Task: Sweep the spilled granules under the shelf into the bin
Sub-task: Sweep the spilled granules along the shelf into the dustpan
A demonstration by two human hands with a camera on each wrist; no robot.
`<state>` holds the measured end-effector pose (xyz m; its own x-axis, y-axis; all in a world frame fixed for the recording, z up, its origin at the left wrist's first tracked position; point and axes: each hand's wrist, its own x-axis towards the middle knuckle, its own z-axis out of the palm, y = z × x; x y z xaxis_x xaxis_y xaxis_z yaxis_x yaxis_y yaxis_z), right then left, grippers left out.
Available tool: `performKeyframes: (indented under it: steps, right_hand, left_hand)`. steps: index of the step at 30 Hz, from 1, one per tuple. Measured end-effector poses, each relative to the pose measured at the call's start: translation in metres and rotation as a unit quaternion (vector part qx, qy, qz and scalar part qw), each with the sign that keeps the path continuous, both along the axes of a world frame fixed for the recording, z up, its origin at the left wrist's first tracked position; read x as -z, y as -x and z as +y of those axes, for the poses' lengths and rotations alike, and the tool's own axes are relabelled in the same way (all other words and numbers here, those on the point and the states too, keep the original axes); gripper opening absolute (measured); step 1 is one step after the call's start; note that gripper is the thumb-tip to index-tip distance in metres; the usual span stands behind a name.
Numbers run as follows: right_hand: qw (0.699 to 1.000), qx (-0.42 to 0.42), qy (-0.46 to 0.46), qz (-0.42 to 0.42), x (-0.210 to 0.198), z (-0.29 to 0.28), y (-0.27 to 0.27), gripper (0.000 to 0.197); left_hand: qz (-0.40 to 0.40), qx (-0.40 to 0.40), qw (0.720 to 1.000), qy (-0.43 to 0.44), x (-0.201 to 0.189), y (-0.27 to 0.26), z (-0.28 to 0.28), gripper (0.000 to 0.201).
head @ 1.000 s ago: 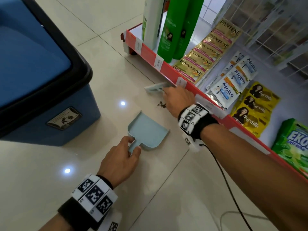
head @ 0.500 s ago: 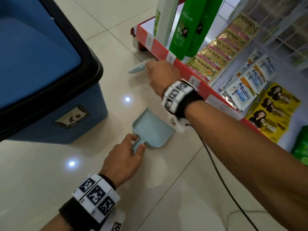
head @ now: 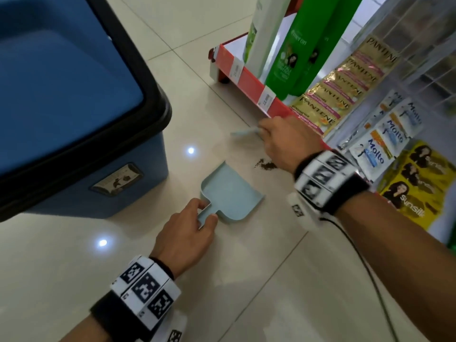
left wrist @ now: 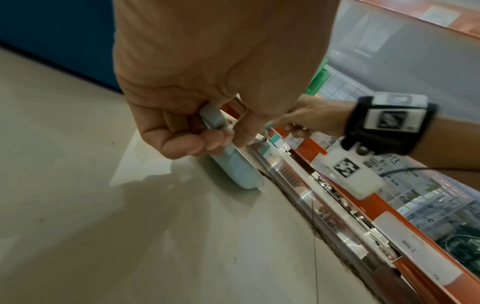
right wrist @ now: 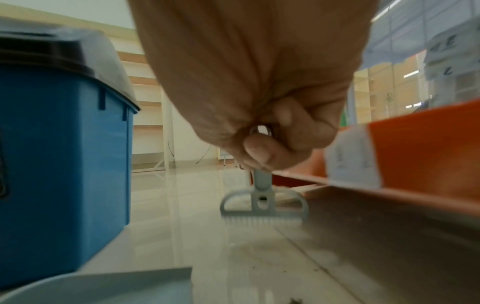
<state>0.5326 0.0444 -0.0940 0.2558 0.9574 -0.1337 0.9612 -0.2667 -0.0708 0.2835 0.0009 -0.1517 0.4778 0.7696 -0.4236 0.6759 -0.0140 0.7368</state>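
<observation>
A small pile of dark granules (head: 266,165) lies on the tile floor beside the red shelf edge (head: 249,80). More granules (left wrist: 306,216) line the shelf's foot. My left hand (head: 195,218) grips the handle of a pale blue dustpan (head: 232,193) that lies flat on the floor, its mouth toward the granules. My right hand (head: 283,141) holds a small pale brush (right wrist: 263,205) low at the shelf base, bristles on the floor, beyond the pile. The blue bin (head: 61,114) with a black rim stands to the left.
The shelf carries green shampoo bottles (head: 288,58), gold sachet strips (head: 338,87) and other packets (head: 385,141). A black cable (head: 365,267) runs from my right wrist along the floor. Open tile floor lies between bin and shelf.
My right hand, which had swung the brush up toward the shelf's far end, came back down to the shelf base near the granule pile. The dustpan and left hand stayed put.
</observation>
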Motion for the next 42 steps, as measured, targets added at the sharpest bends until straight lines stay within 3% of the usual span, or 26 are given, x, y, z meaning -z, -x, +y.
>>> performKeyframes:
  steps: [6, 11, 20, 24, 28, 32, 38, 42]
  right_hand:
    - [0.996, 0.031, -0.085, 0.004, 0.031, 0.082, 0.025, 0.027]
    - [0.997, 0.041, -0.04, -0.052, 0.04, 0.098, 0.03, 0.032]
    - [0.99, 0.1, 0.097, -0.031, 0.008, -0.015, 0.003, 0.016]
    - [0.997, 0.053, 0.043, -0.022, -0.017, -0.028, -0.006, 0.023]
    - [0.999, -0.001, -0.026, -0.024, -0.018, 0.003, 0.004, 0.028]
    - [0.998, -0.038, 0.021, -0.037, -0.002, 0.018, 0.005, 0.029]
    - [0.991, -0.08, 0.099, -0.048, -0.01, -0.059, -0.024, 0.031]
    - [0.994, -0.079, 0.058, -0.056, -0.018, -0.103, -0.038, 0.027]
  left_hand:
    - [-0.012, 0.004, 1.0, -0.003, 0.005, 0.0, 0.004, 0.018]
    - [-0.011, -0.005, 1.0, -0.011, 0.007, 0.009, 0.008, 0.013]
    - [-0.001, 0.005, 1.0, 0.002, 0.005, 0.003, 0.001, 0.017]
    - [0.006, 0.02, 1.0, 0.001, 0.005, 0.002, -0.003, 0.019]
    - [-0.004, 0.022, 1.0, -0.003, 0.0, 0.001, -0.01, 0.019]
    - [0.015, 0.034, 0.999, -0.005, -0.005, 0.001, -0.015, 0.021]
    - [0.047, 0.049, 0.998, -0.003, -0.01, 0.009, -0.023, 0.031]
    - [0.057, 0.065, 0.996, 0.001, -0.014, 0.011, -0.032, 0.03]
